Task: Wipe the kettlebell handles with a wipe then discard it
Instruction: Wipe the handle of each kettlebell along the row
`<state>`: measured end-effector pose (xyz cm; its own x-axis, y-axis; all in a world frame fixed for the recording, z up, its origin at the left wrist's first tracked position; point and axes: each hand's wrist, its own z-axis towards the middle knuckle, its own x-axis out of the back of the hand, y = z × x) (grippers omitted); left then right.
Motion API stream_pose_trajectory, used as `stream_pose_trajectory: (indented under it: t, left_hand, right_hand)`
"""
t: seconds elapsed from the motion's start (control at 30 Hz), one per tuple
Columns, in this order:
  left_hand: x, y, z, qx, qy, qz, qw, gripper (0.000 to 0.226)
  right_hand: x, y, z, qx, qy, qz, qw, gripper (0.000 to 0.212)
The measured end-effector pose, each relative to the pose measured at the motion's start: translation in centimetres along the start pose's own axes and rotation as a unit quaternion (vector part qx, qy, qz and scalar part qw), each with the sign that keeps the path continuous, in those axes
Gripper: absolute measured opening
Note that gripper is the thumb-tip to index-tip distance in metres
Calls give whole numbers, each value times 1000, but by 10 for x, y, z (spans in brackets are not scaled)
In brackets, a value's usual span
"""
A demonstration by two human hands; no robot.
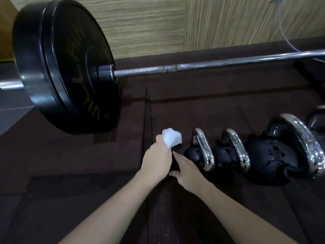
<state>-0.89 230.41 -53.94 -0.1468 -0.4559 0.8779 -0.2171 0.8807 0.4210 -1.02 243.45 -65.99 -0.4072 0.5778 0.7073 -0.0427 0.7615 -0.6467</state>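
The left hand (156, 160) pinches a small white crumpled wipe (171, 139) just to the left of the row of black round kettlebells with shiny silver handles (204, 149), and the right hand (187, 170) lies with fingers spread and fairly straight on something dark just beside the nearest kettlebell, though I cannot tell what it is. The wipe looks soft, light and floppy, so I think it is best bunched in the fingers and wrapped round a handle. The handles look hard, wet with drops and maybe slippery, and the kettlebells look heavy
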Motion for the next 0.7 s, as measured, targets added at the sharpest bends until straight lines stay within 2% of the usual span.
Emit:
stream_pose_trajectory:
  t: [0.1,0.17,0.33,0.4,0.5,0.57,0.63,0.7]
  left_hand:
    - [15,29,38,30,-88,142,985,36]
    - [20,46,57,10,-134,226,965,33]
    - [5,63,79,-83,-182,405,892,36]
    - [0,62,77,-118,-172,426,880,34]
    - [2,48,67,-104,-128,345,924,39]
    - [-1,27,51,-89,-68,240,964,37]
    - [-12,0,25,-102,34,110,988,41]
    - [-20,-19,-13,-104,75,-92,988,54]
  right_hand:
    - [3,-1,-3,1,6,7,1000,63]
    - [5,-3,-6,7,9,4,1000,55]
    - [7,-8,-7,21,9,-1,1000,71]
    - [7,-8,-7,26,5,-14,1000,72]
    - [7,-8,-8,30,1,-14,999,71]
    - [7,-7,-7,25,-1,-1,1000,77]
    - [8,-8,-5,11,-20,9,1000,82]
    - [8,-8,-5,8,-30,6,999,83]
